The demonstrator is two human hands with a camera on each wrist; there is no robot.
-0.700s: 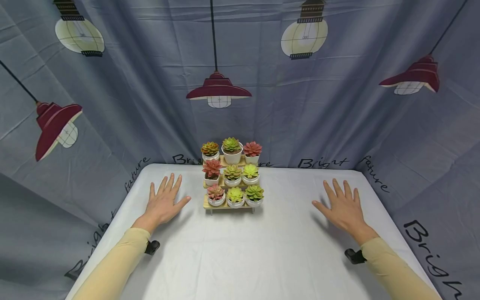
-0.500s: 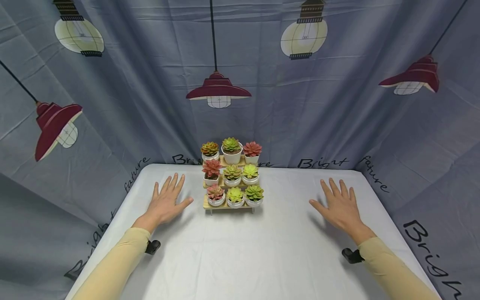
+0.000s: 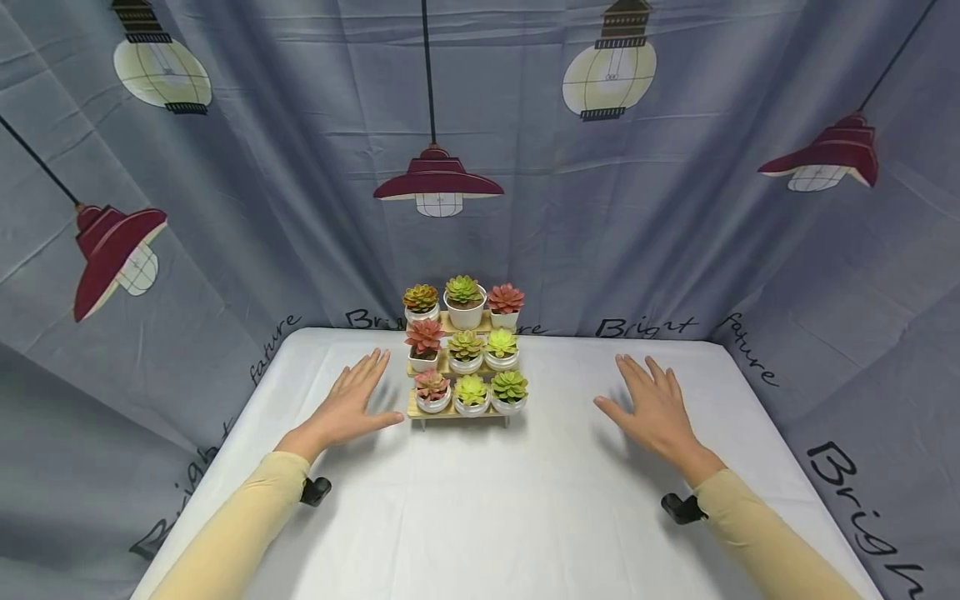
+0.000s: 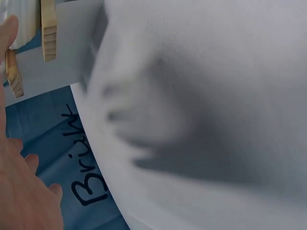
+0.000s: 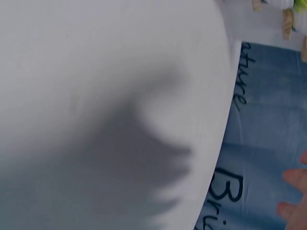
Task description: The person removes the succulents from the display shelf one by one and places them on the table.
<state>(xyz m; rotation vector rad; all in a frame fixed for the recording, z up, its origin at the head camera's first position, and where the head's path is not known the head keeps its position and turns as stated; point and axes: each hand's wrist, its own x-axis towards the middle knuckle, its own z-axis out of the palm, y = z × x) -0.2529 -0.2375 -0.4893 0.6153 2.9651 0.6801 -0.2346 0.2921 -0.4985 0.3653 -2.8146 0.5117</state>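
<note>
My left hand (image 3: 347,408) hovers over the white table just left of a three-tier wooden stand (image 3: 459,413), its fingers straight and thumb spread toward the lowest tier. It holds nothing. My right hand (image 3: 654,412) hangs above the table farther to the right of the stand, also with extended fingers and nothing in them. Small potted succulents fill the tiers: a pink one (image 3: 431,386), a yellow-green one (image 3: 471,390) and a green one (image 3: 509,386) stand in front. A red succulent (image 3: 424,335) is on the middle tier, a large green one (image 3: 463,290) on top.
The white table (image 3: 480,517) carries the stand near its back edge. Behind and beside it hangs a blue-grey curtain (image 3: 330,208) printed with lamps and lettering. Each wrist bears a small black camera, such as the left one (image 3: 316,491). Hand shadows fall on the cloth.
Both hands have moved inward toward the stand, the left to the right and the right to the left. The potted succulents and the stand have stayed in place.
</note>
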